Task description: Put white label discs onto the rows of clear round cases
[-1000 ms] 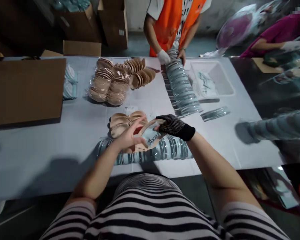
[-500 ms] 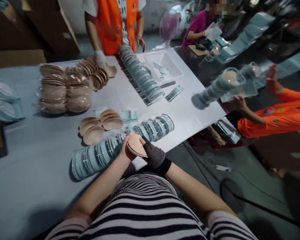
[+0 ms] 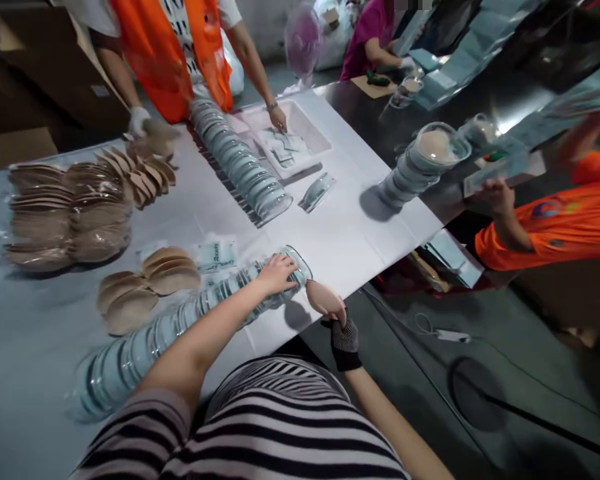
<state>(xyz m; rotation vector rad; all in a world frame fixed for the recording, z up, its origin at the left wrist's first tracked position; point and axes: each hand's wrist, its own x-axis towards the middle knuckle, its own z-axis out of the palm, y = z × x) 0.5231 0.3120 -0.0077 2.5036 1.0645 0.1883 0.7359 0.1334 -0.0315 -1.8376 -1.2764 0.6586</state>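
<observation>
My left hand (image 3: pixel 279 273) reaches over the near end of a long row of clear round plastic containers (image 3: pixel 155 340), its fingers curled on the end container (image 3: pixel 300 261). The containers lie on their sides with pale blue inside. My right hand (image 3: pixel 344 330), in a dark dotted fingerless glove, holds a beige bra pad (image 3: pixel 324 298) just off the table's edge; whether it is one pad or a pair I cannot tell. Beyond the row lies a small group of beige bra pads (image 3: pixel 169 272), with printed pale packets (image 3: pixel 216 256) to their right.
Bagged pads (image 3: pixel 70 220) lie at the left on the white table (image 3: pixel 340 247). Across it stand another container row (image 3: pixel 240 160), a white tray (image 3: pixel 320 143) of packets and a container stack (image 3: pixel 405 177). A person in an orange vest (image 3: pixel 145 60) works opposite; another orange sleeve (image 3: pixel 555 220) is at the right.
My hands have parted: the left went from the pad onto the container row's end, the right moved rightward with the pad. The person opposite now reaches into the white tray. The view has shifted right.
</observation>
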